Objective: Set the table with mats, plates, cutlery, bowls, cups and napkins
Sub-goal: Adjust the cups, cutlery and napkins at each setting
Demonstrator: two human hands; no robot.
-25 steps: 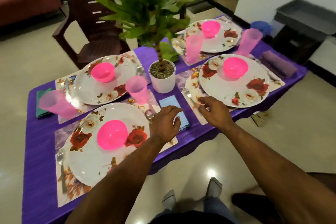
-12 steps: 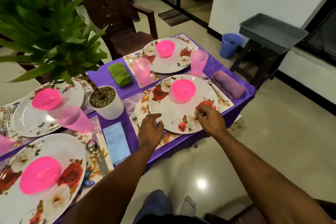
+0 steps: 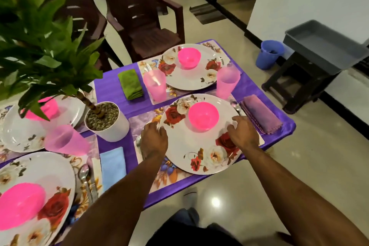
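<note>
- The left hand (image 3: 153,139) is reaching in from the lower edge with its back turned up, its fingers curling over the left rim of the near floral plate (image 3: 201,146) and gripping it.
- The right hand (image 3: 242,132) is coming in from the lower right, forearm stretched out long, its fingers bending down onto the plate's right rim and holding it there, beside a printed red rose.
- The plate is sitting on a floral mat (image 3: 159,177) at the near edge of the purple-covered table (image 3: 111,90), with both hands flanking it at opposite rims.
- A pink bowl (image 3: 203,116) is standing upright in the middle of the plate, between the two hands and touching neither.
- A spoon (image 3: 235,106) is lying just right of the plate, and a folded purple napkin (image 3: 261,115) is lying beyond it near the table's corner.
- A metal utensil is showing just under the left hand, too hidden to name.
- A pink cup (image 3: 227,82) is standing behind the plate to the right, and another cup (image 3: 155,85) behind it to the left.
- A second plate with its own bowl (image 3: 189,58) is sitting at the far side, with a green napkin (image 3: 130,84) to its left.
- A potted plant (image 3: 105,122) is standing left of the held plate, and a blue napkin (image 3: 112,166) is lying in front of the pot.
</note>
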